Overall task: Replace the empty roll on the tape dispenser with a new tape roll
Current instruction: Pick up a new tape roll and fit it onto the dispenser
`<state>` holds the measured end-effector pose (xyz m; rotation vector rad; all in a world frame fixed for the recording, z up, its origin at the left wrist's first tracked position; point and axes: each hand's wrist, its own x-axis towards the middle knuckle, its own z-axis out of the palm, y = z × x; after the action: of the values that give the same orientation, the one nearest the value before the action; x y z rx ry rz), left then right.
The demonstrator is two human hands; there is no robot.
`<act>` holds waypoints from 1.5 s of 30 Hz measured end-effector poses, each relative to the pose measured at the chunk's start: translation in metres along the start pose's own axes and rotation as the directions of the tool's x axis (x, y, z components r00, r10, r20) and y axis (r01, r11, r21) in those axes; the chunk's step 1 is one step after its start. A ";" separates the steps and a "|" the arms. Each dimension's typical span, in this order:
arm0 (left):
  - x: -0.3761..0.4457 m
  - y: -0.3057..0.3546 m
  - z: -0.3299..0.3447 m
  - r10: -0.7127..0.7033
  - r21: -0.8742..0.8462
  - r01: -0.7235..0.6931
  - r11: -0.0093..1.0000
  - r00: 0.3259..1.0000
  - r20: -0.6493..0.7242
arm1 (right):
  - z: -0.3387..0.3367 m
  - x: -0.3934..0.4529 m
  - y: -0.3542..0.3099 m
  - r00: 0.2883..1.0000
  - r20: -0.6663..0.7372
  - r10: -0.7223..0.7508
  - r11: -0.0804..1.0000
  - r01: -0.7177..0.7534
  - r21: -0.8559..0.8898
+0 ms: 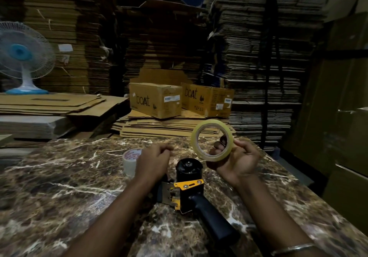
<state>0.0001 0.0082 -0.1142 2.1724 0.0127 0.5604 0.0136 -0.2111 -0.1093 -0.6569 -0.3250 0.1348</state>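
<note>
Right hand (235, 161) holding tape roll (212, 140), dispenser (191, 185) on table (59, 187)

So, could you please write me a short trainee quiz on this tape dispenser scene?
1. True or false: the right hand holds a yellowish tape roll above the marble table.
2. Which lies nearest the left hand? A) fan B) pale roll C) printed cardboard boxes
3. Fill in: the spindle of the tape dispenser carries ____ roll.

Key: 1 true; 2 B; 3 no.
</note>
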 end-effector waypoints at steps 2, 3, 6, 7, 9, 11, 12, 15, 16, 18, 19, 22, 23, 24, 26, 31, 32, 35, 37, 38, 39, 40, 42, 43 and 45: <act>-0.002 -0.001 -0.001 0.038 -0.052 -0.042 0.998 0.996 -0.078 | -0.002 0.001 0.003 0.999 -0.036 -0.003 1.000 0.004 0.020; -0.004 -0.001 -0.002 0.058 -0.073 -0.065 0.995 0.994 -0.097 | -0.002 0.002 0.004 0.999 -0.053 0.001 1.000 0.000 0.021; -0.007 0.003 -0.005 0.140 -0.129 -0.156 0.979 0.982 -0.126 | -0.004 0.004 0.008 0.997 -0.072 0.013 0.999 -0.010 0.033; -0.008 0.005 -0.005 0.187 -0.116 -0.200 0.973 0.975 -0.118 | -0.004 0.004 0.008 0.998 -0.066 0.013 0.999 -0.010 0.043; -0.009 0.011 -0.005 0.279 -0.088 -0.283 0.955 0.959 -0.054 | -0.002 0.004 0.009 0.998 -0.062 0.023 0.998 -0.019 0.060; -0.010 0.015 -0.006 0.341 -0.118 -0.336 0.934 0.940 0.026 | 0.000 0.002 0.008 0.997 -0.066 0.046 0.997 -0.042 0.057; -0.010 0.016 -0.006 0.376 -0.139 -0.366 0.920 0.925 0.049 | 0.001 0.001 0.008 0.997 -0.058 0.059 0.997 -0.055 0.054; -0.011 0.018 -0.005 0.429 -0.199 -0.406 0.892 0.899 0.089 | 0.003 -0.001 0.009 0.994 -0.042 0.098 0.995 -0.099 -0.009; -0.010 0.018 -0.005 0.424 -0.225 -0.394 0.891 0.900 0.104 | 0.003 -0.001 0.010 0.993 -0.039 0.114 0.993 -0.115 -0.028; -0.009 0.017 -0.005 0.408 -0.277 -0.360 0.891 0.902 0.142 | 0.003 0.000 0.011 0.990 -0.030 0.141 0.989 -0.142 -0.043; -0.008 0.016 -0.005 0.404 -0.312 -0.342 0.886 0.900 0.161 | 0.003 0.000 0.011 0.988 -0.020 0.155 0.987 -0.156 -0.048; -0.006 0.013 -0.006 0.404 -0.419 -0.290 0.860 0.890 0.213 | 0.005 -0.001 0.011 0.980 -0.011 0.200 0.978 -0.200 -0.064; -0.006 0.012 -0.007 0.404 -0.431 -0.283 0.857 0.888 0.221 | 0.005 -0.001 0.012 0.978 -0.015 0.210 0.975 -0.210 -0.067; -0.005 0.012 -0.007 0.401 -0.435 -0.279 0.856 0.890 0.218 | 0.005 -0.001 0.013 0.976 -0.021 0.219 0.973 -0.219 -0.069; -0.006 0.011 -0.006 0.389 -0.446 -0.279 0.850 0.904 0.176 | 0.006 -0.002 0.014 0.972 -0.035 0.232 0.970 -0.234 -0.071; -0.006 0.012 -0.006 0.335 -0.515 -0.281 0.810 0.942 0.013 | 0.008 -0.003 0.014 0.966 -0.075 0.246 0.965 -0.251 -0.068; -0.006 0.012 -0.006 0.319 -0.535 -0.278 0.798 0.948 -0.016 | 0.010 -0.004 0.014 0.965 -0.073 0.251 0.965 -0.256 -0.064; -0.007 0.015 -0.005 0.265 -0.573 -0.242 0.783 0.963 -0.045 | 0.013 -0.004 0.015 0.964 -0.079 0.254 0.964 -0.258 -0.056; -0.007 0.018 -0.007 0.202 -0.573 -0.171 0.802 0.979 -0.010 | 0.013 -0.003 0.015 0.968 -0.075 0.241 0.969 -0.245 -0.042; -0.006 0.019 -0.008 0.163 -0.578 -0.120 0.807 0.986 0.023 | 0.013 -0.003 0.013 0.973 -0.063 0.224 0.974 -0.226 -0.023; -0.005 0.019 -0.008 0.123 -0.590 -0.064 0.805 0.991 0.061 | 0.013 -0.002 0.012 0.979 -0.053 0.195 0.981 -0.196 -0.006; -0.005 0.020 -0.009 0.086 -0.603 -0.010 0.798 0.992 0.097 | 0.013 -0.001 0.011 0.985 -0.041 0.169 0.986 -0.169 -0.004; -0.005 0.023 -0.010 0.004 -0.620 0.080 0.781 0.991 0.132 | 0.011 0.000 0.010 0.987 0.007 0.160 0.987 -0.160 -0.009; -0.006 0.025 -0.011 -0.037 -0.624 0.115 0.773 0.990 0.137 | 0.009 0.000 0.009 0.984 0.037 0.172 0.985 -0.172 0.000; -0.005 0.029 -0.012 -0.101 -0.635 0.167 0.755 0.985 0.139 | 0.006 -0.001 0.005 0.971 0.125 0.202 0.979 -0.204 0.007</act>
<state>-0.0149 -0.0016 -0.0880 1.4968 -0.0680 0.3081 0.0108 -0.2041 -0.1081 -0.6624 -0.3752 0.3757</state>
